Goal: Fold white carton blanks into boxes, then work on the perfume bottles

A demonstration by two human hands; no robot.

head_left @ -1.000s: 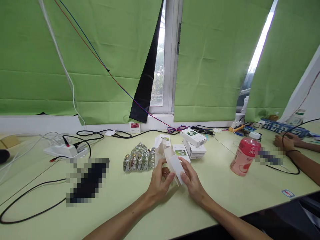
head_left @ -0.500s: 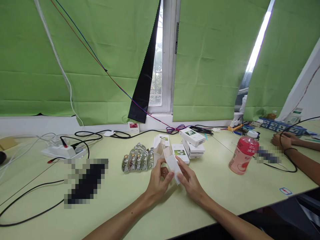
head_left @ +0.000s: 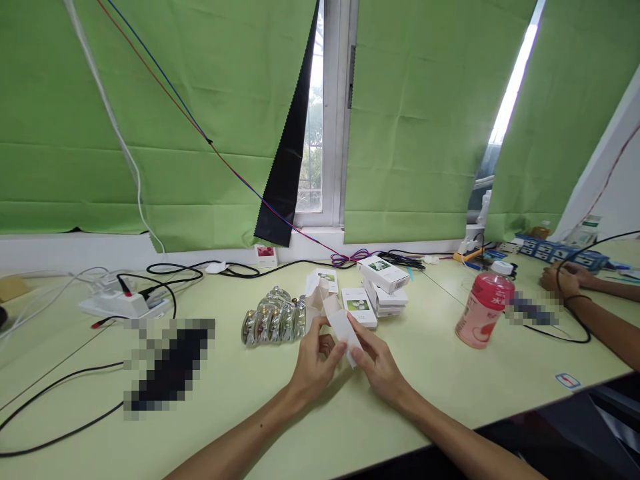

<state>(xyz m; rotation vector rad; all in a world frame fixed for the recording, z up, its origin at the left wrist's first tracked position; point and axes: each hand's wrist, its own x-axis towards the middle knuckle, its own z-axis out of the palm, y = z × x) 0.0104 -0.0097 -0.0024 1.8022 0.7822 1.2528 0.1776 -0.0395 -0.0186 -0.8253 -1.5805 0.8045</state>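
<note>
- Left hand point(head_left: 316, 360) grips the white carton point(head_left: 344, 331), thumb against its side
- Right hand point(head_left: 379, 363) grips the same carton from the other side, thumb and fingers closed on it
- Carton is tilted between the hands, above the table point(head_left: 400, 440), a flap standing out at its upper end
- Wrapped parts point(head_left: 273, 323) lie in a cluster left of the hands
- Boxes point(head_left: 383, 272) are piled behind the right hand
- Bottle point(head_left: 485, 307) stands farther right, well apart from the carton
</note>
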